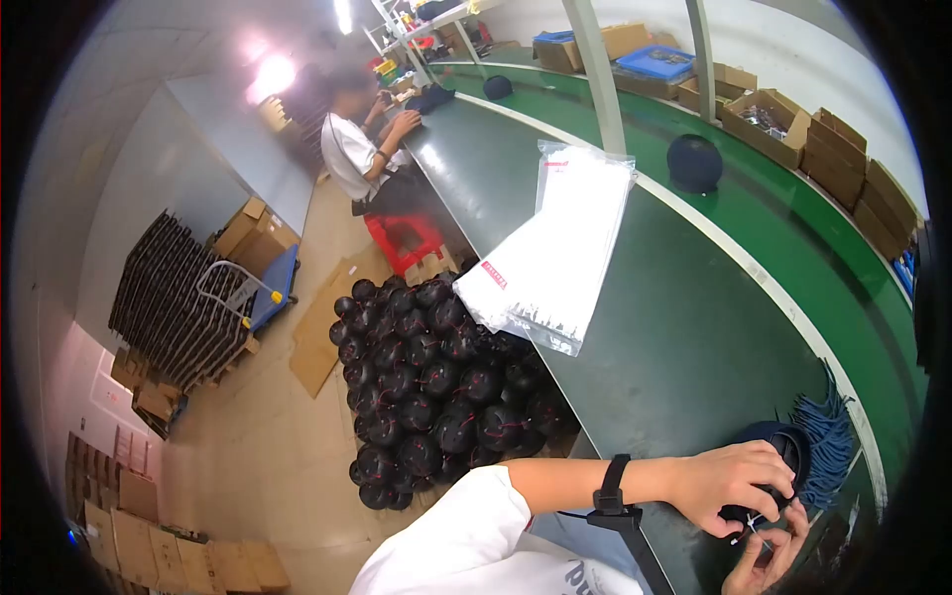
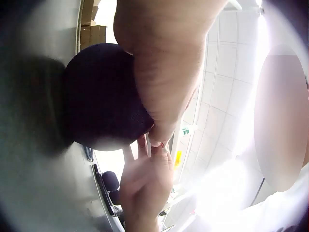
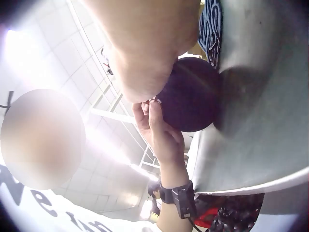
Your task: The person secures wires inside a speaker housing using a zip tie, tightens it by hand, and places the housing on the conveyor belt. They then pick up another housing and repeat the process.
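A dark, ball-shaped piece (image 1: 789, 443) rests on the table at the lower right, its rounded side filling much of the left wrist view (image 2: 104, 96). My left hand (image 1: 739, 486), with a black strap at the wrist, curls over its top. My right hand (image 1: 775, 553) comes in from the near side. Fingertips of both hands meet at the top of the piece and pinch thin wires (image 1: 754, 524) with pale ends. In the right wrist view, the left fingers (image 3: 154, 113) are bent at that spot, while the right fingertips are mostly hidden behind the hand.
Blue cords (image 1: 825, 446) lie bundled beside the piece. Plastic-bagged white sheets (image 1: 560, 248) lie farther up the table (image 1: 674, 327). Many black balls with red wires (image 1: 426, 387) are piled on the floor to the left. Another person (image 1: 357, 149) sits at the far end. Cardboard boxes (image 1: 769, 124) line the back.
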Available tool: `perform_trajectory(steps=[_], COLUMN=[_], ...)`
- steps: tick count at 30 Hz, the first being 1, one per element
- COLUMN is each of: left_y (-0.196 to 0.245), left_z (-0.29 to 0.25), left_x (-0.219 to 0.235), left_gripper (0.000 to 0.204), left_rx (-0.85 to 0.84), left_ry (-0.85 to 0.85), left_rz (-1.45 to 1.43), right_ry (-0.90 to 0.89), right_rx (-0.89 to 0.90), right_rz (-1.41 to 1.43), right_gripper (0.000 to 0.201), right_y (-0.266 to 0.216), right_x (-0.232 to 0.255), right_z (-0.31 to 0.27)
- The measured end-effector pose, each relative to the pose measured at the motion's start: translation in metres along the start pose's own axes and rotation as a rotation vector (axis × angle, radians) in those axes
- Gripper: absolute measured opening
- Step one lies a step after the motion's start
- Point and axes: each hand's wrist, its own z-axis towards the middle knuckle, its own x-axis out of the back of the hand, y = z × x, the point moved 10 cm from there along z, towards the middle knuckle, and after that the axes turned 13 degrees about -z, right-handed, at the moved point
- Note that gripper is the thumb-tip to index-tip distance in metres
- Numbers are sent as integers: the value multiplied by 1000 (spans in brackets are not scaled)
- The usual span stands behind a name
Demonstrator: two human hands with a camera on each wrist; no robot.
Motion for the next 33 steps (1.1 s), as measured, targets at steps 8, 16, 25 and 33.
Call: perform_trajectory(steps=[8, 16, 25, 33], left_y=[6, 7, 1, 7], left_z=[1, 4, 7, 3], left_x=[-5, 4, 9, 26], left_gripper=[16, 17, 30, 53], left_rx=[-44, -59, 78, 121], left_ry=[-25, -32, -119, -97], left_rz=[5, 95, 179, 216], right_ry=[153, -79, -107, -166], right_rx=[-102, -122, -299, -331], right_rz=[-247, 51, 353, 590], right_gripper=[52, 24, 8, 33], right_y=[12, 18, 6, 18], right_x=[0, 0, 11, 23], right_z=[-23, -20, -17, -9])
